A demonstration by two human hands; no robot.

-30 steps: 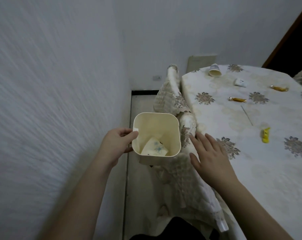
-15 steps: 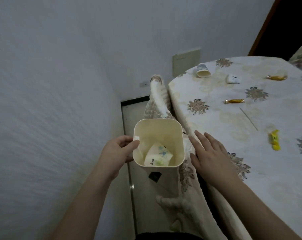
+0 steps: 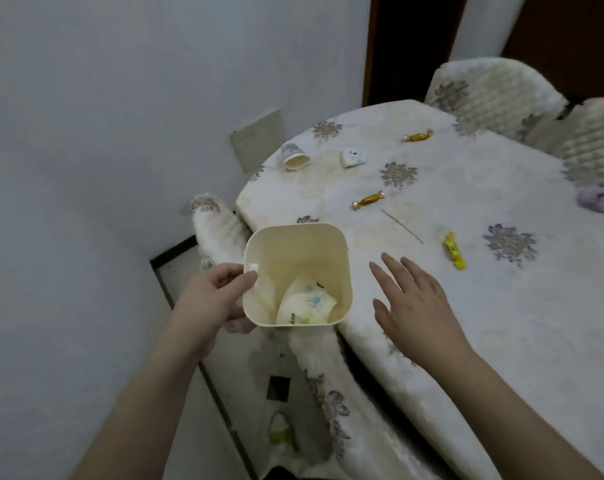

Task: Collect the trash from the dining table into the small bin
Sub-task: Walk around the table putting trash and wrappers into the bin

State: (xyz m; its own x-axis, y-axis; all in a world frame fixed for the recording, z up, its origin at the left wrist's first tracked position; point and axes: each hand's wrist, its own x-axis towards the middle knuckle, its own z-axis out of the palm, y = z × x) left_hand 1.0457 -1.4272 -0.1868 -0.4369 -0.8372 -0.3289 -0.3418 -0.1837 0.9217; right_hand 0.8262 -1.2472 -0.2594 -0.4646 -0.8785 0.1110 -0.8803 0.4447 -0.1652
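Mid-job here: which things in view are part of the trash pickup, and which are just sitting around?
Job: small bin held by left hand; right hand; yellow wrapper; two gold candies; tipped paper cup; white packet; thin stick.

Around: chairs; purple cloth, unclear.

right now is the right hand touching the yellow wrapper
Apart. The head view shows bare tablecloth between the right hand and the yellow wrapper.

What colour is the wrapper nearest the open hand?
Bright yellow wrapper, seen in the head view.
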